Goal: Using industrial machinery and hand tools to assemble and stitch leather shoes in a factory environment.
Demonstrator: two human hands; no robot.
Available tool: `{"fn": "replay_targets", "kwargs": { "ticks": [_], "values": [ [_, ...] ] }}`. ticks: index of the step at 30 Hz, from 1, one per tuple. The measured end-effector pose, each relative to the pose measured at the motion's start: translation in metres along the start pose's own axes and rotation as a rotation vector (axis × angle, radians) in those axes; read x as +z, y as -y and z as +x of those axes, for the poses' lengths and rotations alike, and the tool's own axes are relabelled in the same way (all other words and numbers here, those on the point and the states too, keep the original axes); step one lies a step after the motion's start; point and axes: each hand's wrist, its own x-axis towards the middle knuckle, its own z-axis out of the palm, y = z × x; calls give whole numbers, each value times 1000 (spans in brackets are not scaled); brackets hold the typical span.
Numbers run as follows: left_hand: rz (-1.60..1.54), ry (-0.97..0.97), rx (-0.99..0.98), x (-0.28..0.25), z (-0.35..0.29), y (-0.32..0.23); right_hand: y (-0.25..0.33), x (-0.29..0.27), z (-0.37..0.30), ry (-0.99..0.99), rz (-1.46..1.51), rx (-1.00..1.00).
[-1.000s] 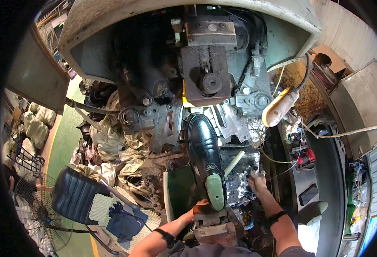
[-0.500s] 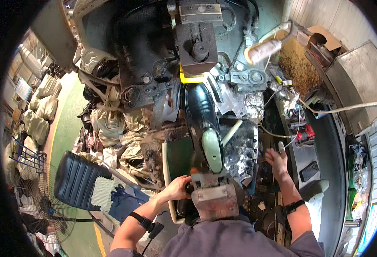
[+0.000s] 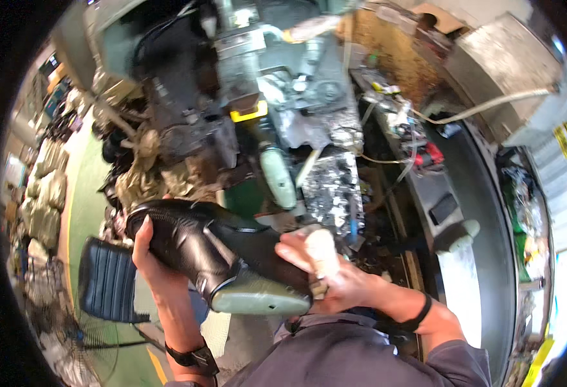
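Observation:
A black leather shoe [image 3: 199, 248] with a pale green last [image 3: 261, 300] inside it is raised close in front of me. Its toe points left, where my left hand [image 3: 158, 271] grips it, thumb along the toe edge. My right hand [image 3: 335, 274] is closed at the heel end, its fingers against the shoe's side. Pale coverings show on some of those fingers, blurred by motion. Beyond, a second black shoe [image 3: 264, 137] sits in the machine, its green last [image 3: 277, 177] facing me, below a yellow bracket [image 3: 248, 112].
A dark conveyor belt [image 3: 490, 258] runs along the right. A phone [image 3: 443, 209] and a loose pale last [image 3: 459, 235] rest on the ledge beside it. A red tool [image 3: 428, 157] lies farther up. At the left stand a black chair [image 3: 106, 280] and a fan [image 3: 77, 335].
A black shoe on a last is now up between my hands, which were apart and without it before. My right hand has moved left to its heel. The view has shifted and blurred.

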Motion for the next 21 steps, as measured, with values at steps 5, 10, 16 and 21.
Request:
{"fn": "replay_targets", "kwargs": {
  "ticks": [5, 10, 16, 21],
  "values": [
    [-113, 5, -214, 69, 8, 64, 42, -37, -27, -242, -216, 19],
    [-12, 187, -462, 131, -16, 141, 61, -54, -98, -756, -323, -128],
    [220, 296, -892, 208, -99, 318, 102, -88, -264, -1305, -342, 506],
    [401, 757, -1141, 221, -167, 411, 114, -110, -469, -2308, 266, 691]
  ]
}}
